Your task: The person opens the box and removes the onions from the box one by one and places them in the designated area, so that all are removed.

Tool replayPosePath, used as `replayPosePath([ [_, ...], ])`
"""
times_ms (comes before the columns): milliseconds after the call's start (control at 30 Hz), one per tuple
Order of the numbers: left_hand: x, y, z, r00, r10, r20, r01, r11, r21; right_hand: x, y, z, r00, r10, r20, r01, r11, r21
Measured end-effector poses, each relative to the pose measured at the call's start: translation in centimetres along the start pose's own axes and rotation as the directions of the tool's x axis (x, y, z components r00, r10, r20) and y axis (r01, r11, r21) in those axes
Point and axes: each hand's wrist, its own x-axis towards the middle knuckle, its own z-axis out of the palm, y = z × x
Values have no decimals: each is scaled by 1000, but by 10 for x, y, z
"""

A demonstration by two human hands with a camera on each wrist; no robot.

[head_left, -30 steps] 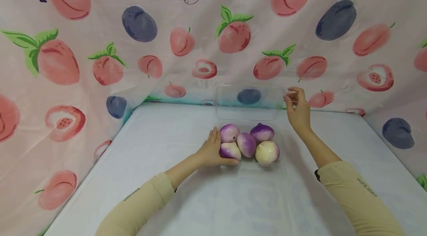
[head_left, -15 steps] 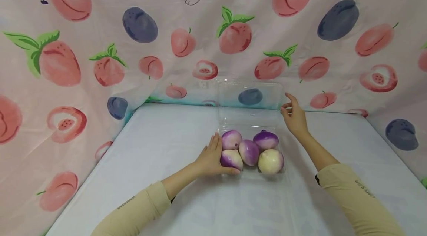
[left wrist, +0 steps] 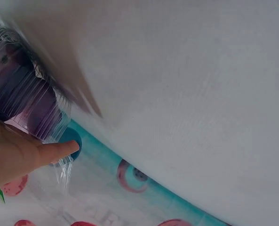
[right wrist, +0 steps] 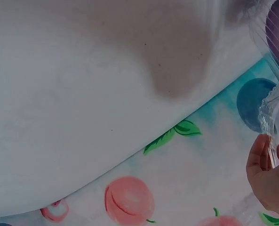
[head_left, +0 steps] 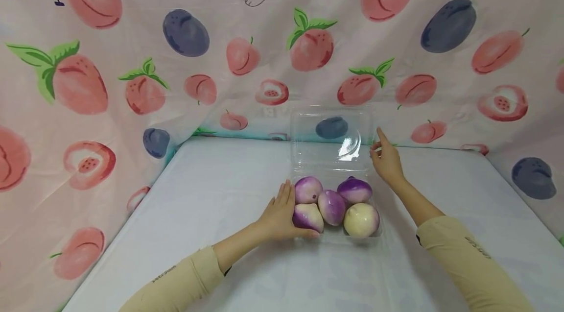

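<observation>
A clear plastic clamshell box [head_left: 333, 233] stands on the table with its lid [head_left: 308, 153] raised at the back. Inside lie several glossy, round purple-and-cream vegetables [head_left: 332, 207] with pointed tips, onion- or turnip-like. My left hand [head_left: 278, 214] rests against the box's left side, fingers straight along the wall and thumb across the front corner. In the left wrist view, its finger [left wrist: 59, 150] lies beside the ridged wall. My right hand [head_left: 387, 160] pinches the lid's right edge between thumb and fingers, as the right wrist view also shows at the lid rim [right wrist: 266, 117].
A white cloth covers the table [head_left: 211, 180]. Behind it hangs a pink curtain [head_left: 264, 57] printed with fruit, close behind the raised lid. The curtain also runs along both sides of the table.
The box with the vegetables has slid a little toward me and slightly right, both hands moving along with it. A bright reflection now shows on the lid, and the right fingers sit lower.
</observation>
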Motion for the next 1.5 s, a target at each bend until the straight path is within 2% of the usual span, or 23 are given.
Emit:
replayPosePath([
  [500, -5, 0, 6, 1000, 3, -20, -4, 1000, -15, -12, 11, 11, 991, 64, 118, -57, 996, -68],
  [700, -7, 2, 4, 1000, -7, -1, 7, 1000, -27, -16, 20, 21, 991, 59, 123, -46, 993, -111],
  [967, -8, 0, 5, 1000, -21, 7, 21, 999, -34, -22, 19, 31, 988, 72, 134, -47, 982, -184],
  [1233, -8, 0, 7, 1000, -23, -2, 23, 998, -59, -21, 22, 33, 987, 85, 134, -59, 981, -186],
  [1500, -4, 1, 3, 1000, -21, -3, 21, 998, -51, -16, 25, 33, 993, 81, 88, -64, 981, -184],
])
